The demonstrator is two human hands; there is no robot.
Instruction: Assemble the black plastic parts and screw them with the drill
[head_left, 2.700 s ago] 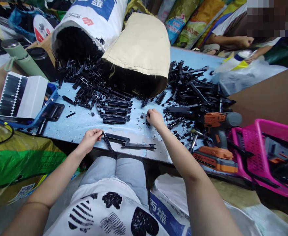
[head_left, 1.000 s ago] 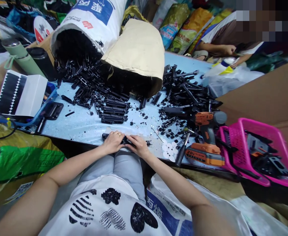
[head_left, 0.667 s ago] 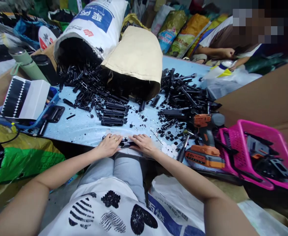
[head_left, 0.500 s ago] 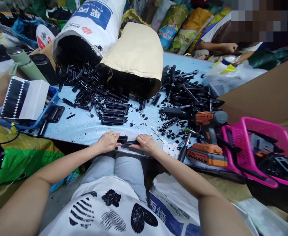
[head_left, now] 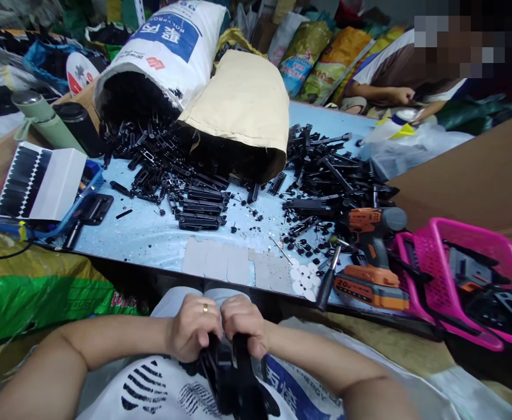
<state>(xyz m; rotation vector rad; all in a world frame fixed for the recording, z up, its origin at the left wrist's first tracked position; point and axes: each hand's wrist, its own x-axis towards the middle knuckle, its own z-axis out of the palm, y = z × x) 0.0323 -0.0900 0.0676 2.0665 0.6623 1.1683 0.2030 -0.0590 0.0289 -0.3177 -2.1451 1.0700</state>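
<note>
My left hand (head_left: 192, 326) and my right hand (head_left: 244, 322) are side by side close to my body, above my lap, both closed around a black plastic assembly (head_left: 234, 373) that points down toward me. A ring shows on my left hand. On the light blue table (head_left: 151, 233) ahead lie heaps of black plastic parts (head_left: 326, 169) and a small stack of assembled black pieces (head_left: 201, 210).
Two open sacks (head_left: 238, 111) spill black parts at the back. An orange cordless drill (head_left: 370, 256) and a pink basket (head_left: 461, 280) sit at the right. A white box (head_left: 41, 181) and two flasks (head_left: 50, 122) stand left. Another person (head_left: 396, 76) sits at the far right.
Both hands have pulled the black assembly off the table's front edge and drawn it down toward my lap. The cardboard patch on the table edge is now uncovered.
</note>
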